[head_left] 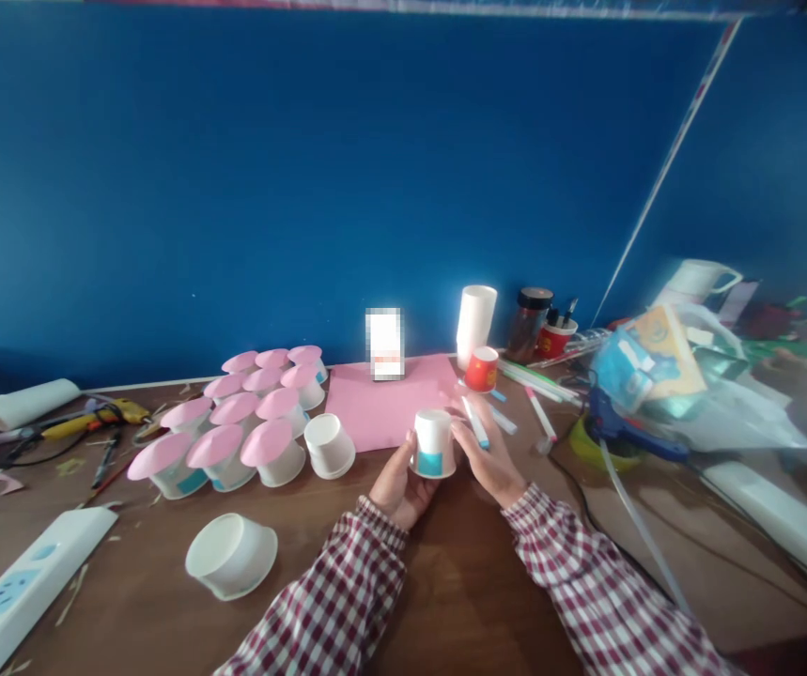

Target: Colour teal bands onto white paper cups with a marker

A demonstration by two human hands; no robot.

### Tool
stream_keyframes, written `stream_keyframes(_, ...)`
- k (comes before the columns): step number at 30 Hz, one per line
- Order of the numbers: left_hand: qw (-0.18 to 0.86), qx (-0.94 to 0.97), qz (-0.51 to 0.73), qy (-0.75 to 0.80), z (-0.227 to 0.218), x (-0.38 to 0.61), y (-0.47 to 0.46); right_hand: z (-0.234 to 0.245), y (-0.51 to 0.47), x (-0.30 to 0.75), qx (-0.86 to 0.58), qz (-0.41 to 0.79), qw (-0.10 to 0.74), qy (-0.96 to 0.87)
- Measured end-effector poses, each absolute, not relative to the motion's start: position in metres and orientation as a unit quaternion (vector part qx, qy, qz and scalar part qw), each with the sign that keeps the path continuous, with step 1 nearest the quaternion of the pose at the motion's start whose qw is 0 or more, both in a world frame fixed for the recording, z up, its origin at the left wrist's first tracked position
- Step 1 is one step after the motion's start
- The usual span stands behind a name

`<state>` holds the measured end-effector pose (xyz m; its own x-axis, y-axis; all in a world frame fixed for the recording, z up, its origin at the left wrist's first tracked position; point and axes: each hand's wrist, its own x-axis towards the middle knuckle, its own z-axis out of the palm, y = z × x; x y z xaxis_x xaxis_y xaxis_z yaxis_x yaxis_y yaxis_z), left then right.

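Note:
My left hand [401, 481] is closed around the side of a white paper cup [434, 430] that stands upside down, rim lowest. A teal rectangle [429, 464] shows on the cup's wall near the rim. A white marker [474, 419] with a blue end lies in my right hand [493, 462], whose fingertips come up to the cup's right side. Left of the held cup, another upturned white cup [331, 445] rests on the table, and a larger white tub [232, 554] sits nearer to me. Several upturned cups carry pink paper caps [216, 445].
Behind my hands lie a pink sheet [367, 406], a blurred-out upright phone-like object [384, 344], a cup stack [477, 319] and a red cup [482, 369]. Power strip [29, 587] and yellow glue gun [97, 418] are left; a blue glue gun [632, 437] and plastic bag [741, 418] right.

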<state>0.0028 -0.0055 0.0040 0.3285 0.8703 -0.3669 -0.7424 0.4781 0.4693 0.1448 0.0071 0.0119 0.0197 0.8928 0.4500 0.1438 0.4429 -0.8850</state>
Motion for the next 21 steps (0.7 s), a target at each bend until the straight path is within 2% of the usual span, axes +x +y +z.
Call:
stream_keyframes(6,0.767,0.061,0.568,0.293,0.007,-0.002,0.002,0.013,0.006,0.145,-0.441,0.23,0.622,-0.605)
stream_keyframes(12,0.756,0.076,0.597,0.256,-0.002,-0.005,0.009,0.012,-0.003,0.141,-0.439,0.17,0.613,-0.634)
stream_keyframes(16,0.741,0.065,0.612,0.267,-0.001,-0.004,0.013,0.01,-0.005,0.137,-0.44,0.184,0.634,-0.609)
stream_keyframes(21,0.751,0.06,0.605,0.259,0.0,-0.001,0.009,0.013,-0.004,0.133,-0.453,0.159,0.595,-0.645)
